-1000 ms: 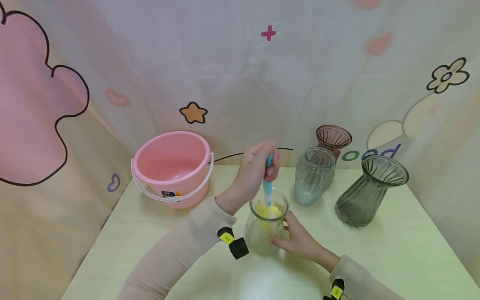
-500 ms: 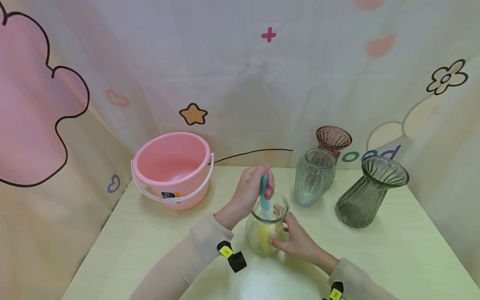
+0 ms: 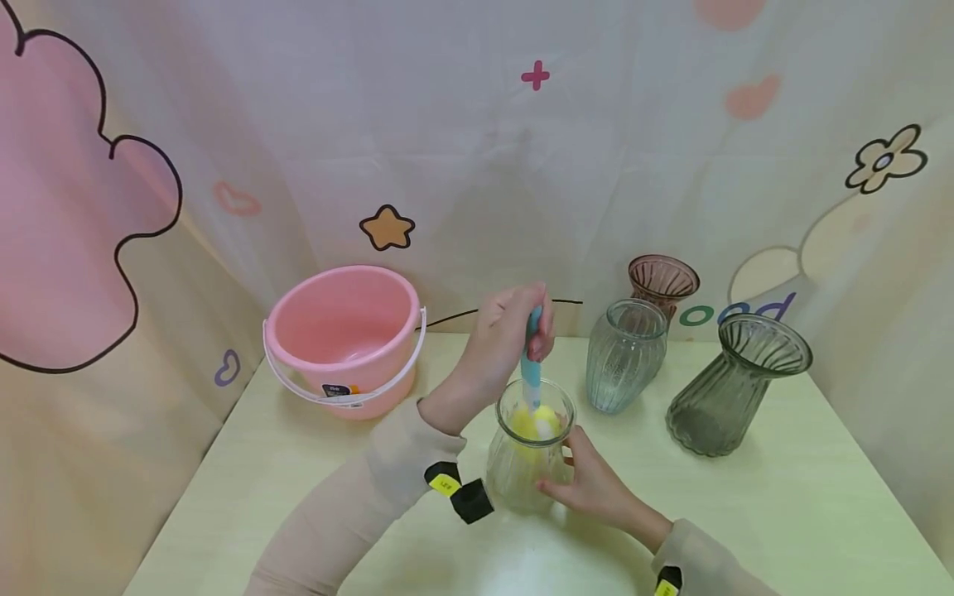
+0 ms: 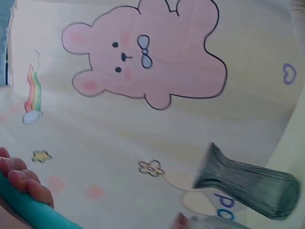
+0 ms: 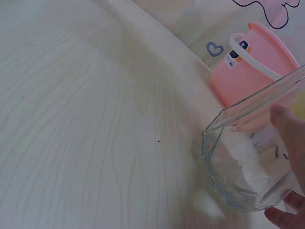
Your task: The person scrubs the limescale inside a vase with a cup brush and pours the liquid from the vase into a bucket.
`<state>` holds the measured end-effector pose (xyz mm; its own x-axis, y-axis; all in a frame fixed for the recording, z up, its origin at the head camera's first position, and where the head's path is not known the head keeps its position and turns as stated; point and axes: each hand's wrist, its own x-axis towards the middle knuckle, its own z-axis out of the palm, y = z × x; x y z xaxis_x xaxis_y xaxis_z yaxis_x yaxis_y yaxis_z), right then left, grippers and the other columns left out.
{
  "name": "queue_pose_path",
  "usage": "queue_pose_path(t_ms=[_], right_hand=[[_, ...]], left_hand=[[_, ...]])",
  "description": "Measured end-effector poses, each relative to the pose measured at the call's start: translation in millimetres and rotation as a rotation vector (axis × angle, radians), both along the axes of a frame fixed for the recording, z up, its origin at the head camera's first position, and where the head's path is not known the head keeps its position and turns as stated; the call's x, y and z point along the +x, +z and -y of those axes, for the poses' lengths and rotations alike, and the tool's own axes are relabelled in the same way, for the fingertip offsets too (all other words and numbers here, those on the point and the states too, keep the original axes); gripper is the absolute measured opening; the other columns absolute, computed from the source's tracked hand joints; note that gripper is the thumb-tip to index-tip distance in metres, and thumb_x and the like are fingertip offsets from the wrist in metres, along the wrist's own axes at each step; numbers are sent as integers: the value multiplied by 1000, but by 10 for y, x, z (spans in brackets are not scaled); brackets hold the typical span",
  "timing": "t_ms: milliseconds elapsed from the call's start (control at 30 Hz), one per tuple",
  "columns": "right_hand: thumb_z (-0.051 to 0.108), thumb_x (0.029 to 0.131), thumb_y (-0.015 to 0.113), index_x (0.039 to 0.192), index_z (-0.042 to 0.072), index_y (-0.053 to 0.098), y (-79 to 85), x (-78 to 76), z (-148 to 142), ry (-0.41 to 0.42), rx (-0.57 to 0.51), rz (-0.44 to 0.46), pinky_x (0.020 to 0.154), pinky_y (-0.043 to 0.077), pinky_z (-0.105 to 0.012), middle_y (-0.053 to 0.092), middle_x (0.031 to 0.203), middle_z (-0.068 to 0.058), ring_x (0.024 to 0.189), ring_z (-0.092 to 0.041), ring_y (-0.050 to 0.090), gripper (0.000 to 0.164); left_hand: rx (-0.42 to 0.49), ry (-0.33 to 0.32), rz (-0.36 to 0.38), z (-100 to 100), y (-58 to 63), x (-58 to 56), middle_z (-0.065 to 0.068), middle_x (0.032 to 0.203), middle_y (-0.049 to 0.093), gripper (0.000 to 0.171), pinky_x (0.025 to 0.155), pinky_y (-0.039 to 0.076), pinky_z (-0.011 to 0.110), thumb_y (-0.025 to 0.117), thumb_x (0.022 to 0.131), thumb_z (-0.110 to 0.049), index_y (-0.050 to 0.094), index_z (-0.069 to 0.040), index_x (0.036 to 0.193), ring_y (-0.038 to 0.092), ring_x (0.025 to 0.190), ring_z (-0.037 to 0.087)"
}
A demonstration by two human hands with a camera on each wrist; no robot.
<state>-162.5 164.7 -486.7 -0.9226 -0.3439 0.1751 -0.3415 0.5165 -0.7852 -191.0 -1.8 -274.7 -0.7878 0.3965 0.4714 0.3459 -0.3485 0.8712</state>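
Observation:
My left hand grips the blue handle of a bottle brush from above. The brush's yellow and white sponge head is inside the upper part of a clear glass vase, just below the rim. My right hand holds the vase's right side, thumb in front; the vase stands upright on the table. In the left wrist view, curled fingers wrap the teal handle. The right wrist view shows my thumb against the ribbed glass.
A pink bucket with a white handle stands at the back left. On the right are a pale blue glass vase, a reddish-brown vase partly behind it, and a grey-green vase. A printed curtain hangs behind the table.
My left hand pushed the brush down to the lower part of the vase, then drew it up again near the rim. The right hand keeps holding the vase in place.

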Motion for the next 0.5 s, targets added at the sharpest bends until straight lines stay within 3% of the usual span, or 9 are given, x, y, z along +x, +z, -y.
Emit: queue_pose_path(t_ms=[100,200,333,500], right_hand=[[12,70,79,136,6,27,-4,1,9,-12,2,11,85,51,-38,38,130,-13,118,-31,46,84],[12,68,80,135,5,29,-7,2,20,-33,4,13,83,51,-37,40,126,-13,116,-30,47,84],[13,66,81,132,4,32,-15,6,33,-56,8,-5,80,52,-35,42,121,-13,112,-30,49,82],[13,65,82,130,5,34,-5,14,54,-89,7,5,79,53,-33,42,120,-11,110,-28,49,82]], left_hand=[[25,-17,-30,-8,191,11,0,47,34,40,45,30,26,32,95,-18,40,-5,58,31,43,17],[50,-27,-43,-16,239,20,-1,47,34,41,45,29,26,32,95,-18,41,-7,57,31,42,16],[65,-34,-8,-30,125,19,-2,47,34,40,45,28,25,32,95,-18,40,-8,57,30,42,14],[49,-1,74,-74,-163,-7,-3,48,35,39,46,29,23,35,94,-21,41,-8,57,31,43,13]])
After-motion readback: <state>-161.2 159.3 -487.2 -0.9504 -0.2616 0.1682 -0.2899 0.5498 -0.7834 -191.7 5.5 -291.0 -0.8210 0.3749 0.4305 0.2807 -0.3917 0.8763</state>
